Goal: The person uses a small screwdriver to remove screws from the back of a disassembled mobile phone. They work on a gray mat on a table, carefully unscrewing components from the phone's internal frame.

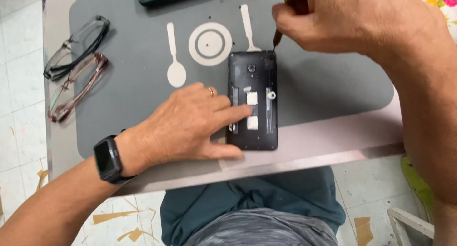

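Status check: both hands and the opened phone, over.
Left hand flat on the opened phone, pinning it to the grey mat. Right hand grips a thin tool, tip at phone's top corner. Nothing in the way.

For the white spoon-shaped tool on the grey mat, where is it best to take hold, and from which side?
Probably the narrow straight handle of the white spoon-shaped tool, pinched across its width from above. It lies flat on the grey mat, apart from other things, with the round end toward the left hand.
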